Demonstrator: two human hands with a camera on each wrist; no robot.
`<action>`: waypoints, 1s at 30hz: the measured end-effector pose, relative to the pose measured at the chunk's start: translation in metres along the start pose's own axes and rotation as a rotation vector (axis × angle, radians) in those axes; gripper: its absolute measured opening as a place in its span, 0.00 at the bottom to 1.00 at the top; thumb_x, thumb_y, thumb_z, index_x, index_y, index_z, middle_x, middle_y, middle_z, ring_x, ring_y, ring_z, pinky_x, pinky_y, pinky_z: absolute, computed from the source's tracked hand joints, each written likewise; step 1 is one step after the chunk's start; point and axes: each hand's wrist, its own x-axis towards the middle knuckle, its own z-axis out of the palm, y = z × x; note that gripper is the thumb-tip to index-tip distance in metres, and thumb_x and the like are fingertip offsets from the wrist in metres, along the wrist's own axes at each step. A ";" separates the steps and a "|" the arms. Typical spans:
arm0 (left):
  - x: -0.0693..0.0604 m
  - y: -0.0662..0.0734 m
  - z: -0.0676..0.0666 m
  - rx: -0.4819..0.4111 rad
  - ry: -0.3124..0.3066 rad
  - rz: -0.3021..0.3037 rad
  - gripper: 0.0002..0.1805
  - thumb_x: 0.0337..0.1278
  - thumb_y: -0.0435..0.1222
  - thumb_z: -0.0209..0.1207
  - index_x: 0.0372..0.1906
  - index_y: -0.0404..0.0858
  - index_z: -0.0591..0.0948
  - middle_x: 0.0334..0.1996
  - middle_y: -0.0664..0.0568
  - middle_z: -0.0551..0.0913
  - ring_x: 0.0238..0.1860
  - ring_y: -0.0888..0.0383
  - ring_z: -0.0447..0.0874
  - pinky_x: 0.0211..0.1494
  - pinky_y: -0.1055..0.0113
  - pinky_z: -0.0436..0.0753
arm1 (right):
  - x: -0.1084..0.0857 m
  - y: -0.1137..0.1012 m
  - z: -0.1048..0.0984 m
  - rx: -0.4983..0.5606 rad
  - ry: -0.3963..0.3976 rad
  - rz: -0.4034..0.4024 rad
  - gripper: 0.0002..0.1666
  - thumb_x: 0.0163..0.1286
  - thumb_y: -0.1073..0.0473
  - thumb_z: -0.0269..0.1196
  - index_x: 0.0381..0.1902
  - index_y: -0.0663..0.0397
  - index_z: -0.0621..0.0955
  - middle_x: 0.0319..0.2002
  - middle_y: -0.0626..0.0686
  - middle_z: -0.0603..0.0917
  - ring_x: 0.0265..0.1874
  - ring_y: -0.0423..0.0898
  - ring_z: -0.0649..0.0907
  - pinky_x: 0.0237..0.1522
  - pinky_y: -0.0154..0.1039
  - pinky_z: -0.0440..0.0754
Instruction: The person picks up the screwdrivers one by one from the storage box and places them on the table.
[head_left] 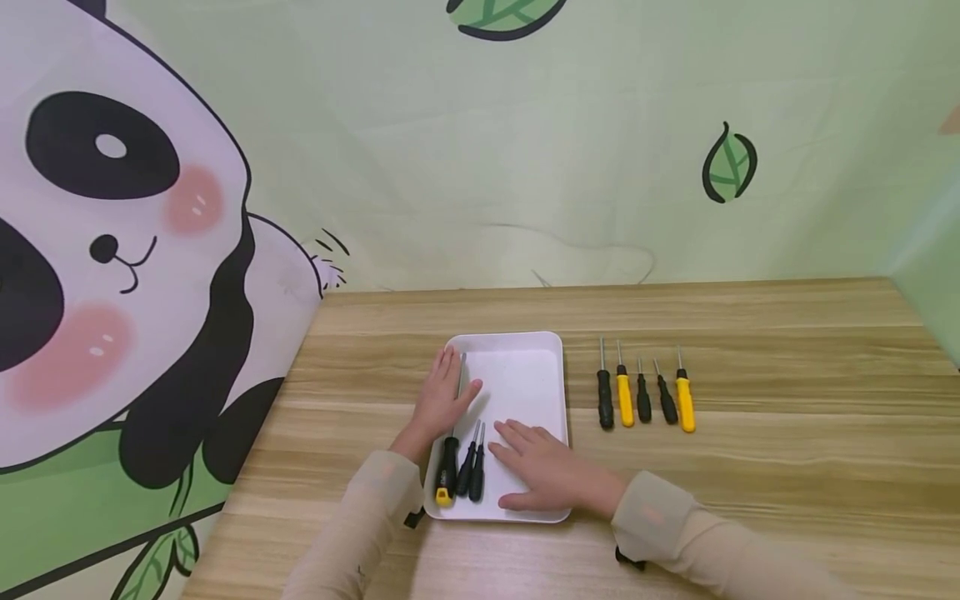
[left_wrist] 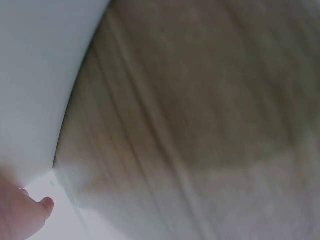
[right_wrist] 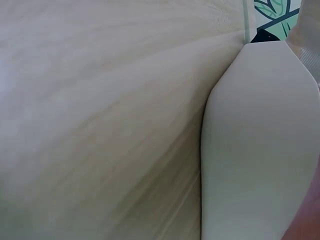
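A white tray (head_left: 517, 375) lies on the wooden table. My left hand (head_left: 441, 402) rests over its left rim, fingers stretched toward the far corner and thumb spread inward. Across the near right part of the tray, my right hand (head_left: 543, 467) lies with fingers extended and holds nothing. Inside, along the left side, are a long screwdriver (head_left: 447, 471) with a black and yellow handle, its shaft partly behind the left hand, and two small black screwdrivers (head_left: 465, 475). Both wrist views show mostly the tray's outer wall (left_wrist: 40, 90) and the table, with a bit of each hand.
Right of the tray, several screwdrivers stand in a row on the table (head_left: 787, 467): a larger black one (head_left: 605, 400), small black ones (head_left: 643, 400) and yellow-handled ones (head_left: 686, 404). A wall with panda and leaf drawings (head_left: 525, 167) borders the table's far edge.
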 end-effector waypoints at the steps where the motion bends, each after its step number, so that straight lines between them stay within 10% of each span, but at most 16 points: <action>1: 0.000 0.000 0.000 -0.003 -0.002 -0.002 0.39 0.61 0.53 0.41 0.66 0.29 0.50 0.69 0.40 0.45 0.69 0.45 0.41 0.69 0.54 0.49 | 0.001 -0.001 0.001 -0.005 -0.001 0.000 0.44 0.58 0.32 0.49 0.65 0.51 0.60 0.68 0.57 0.53 0.67 0.53 0.54 0.64 0.51 0.58; 30: 0.000 0.000 0.001 0.015 0.004 -0.004 0.39 0.61 0.53 0.41 0.66 0.28 0.50 0.68 0.39 0.46 0.69 0.45 0.41 0.69 0.54 0.49 | 0.022 -0.010 0.016 -0.095 0.078 -0.012 0.41 0.56 0.31 0.51 0.60 0.52 0.67 0.65 0.55 0.61 0.64 0.52 0.61 0.58 0.50 0.65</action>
